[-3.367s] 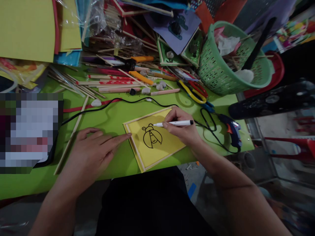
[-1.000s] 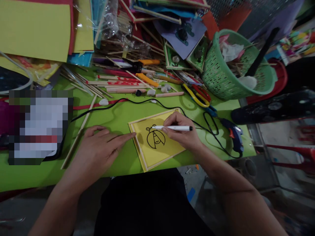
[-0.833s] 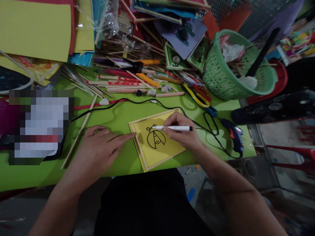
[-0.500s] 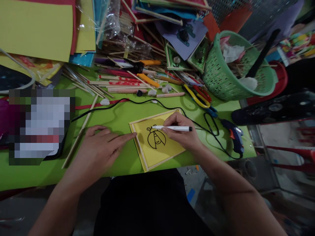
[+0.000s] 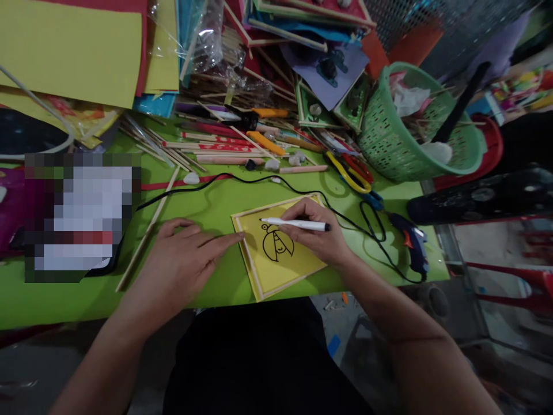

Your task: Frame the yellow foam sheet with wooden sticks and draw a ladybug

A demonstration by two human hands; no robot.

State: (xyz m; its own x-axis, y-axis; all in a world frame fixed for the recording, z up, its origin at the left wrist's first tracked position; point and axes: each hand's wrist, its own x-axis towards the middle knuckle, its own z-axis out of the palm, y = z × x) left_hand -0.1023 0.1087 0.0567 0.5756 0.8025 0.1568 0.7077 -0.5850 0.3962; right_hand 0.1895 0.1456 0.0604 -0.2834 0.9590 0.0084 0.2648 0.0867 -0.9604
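A yellow square sheet (image 5: 280, 282) edged with thin wooden sticks lies tilted on the green table (image 5: 207, 207). On it is a black line drawing (image 5: 277, 245), a round body with small circles on top. My right hand (image 5: 313, 230) holds a white marker (image 5: 298, 223) whose tip points left, just above the small circles. The heel of that hand covers the sheet's right part. My left hand (image 5: 185, 253) lies flat to the left with fingers spread, its index fingertip on the sheet's left stick edge. It holds nothing.
Behind lie sticks (image 5: 224, 147), pebbles (image 5: 272, 165) and yellow-handled scissors (image 5: 349, 176). A green basket (image 5: 384, 127) stands at the back right. A glue gun (image 5: 412, 242) with a black cord (image 5: 298, 187) is on the right. A loose stick (image 5: 147, 230) lies left, near a blurred-out phone-like object (image 5: 90, 219).
The marker tip has moved left and slightly up, away from the right small circle towards the space above the left one. The view has shifted slightly. My left hand keeps its place on the sheet.
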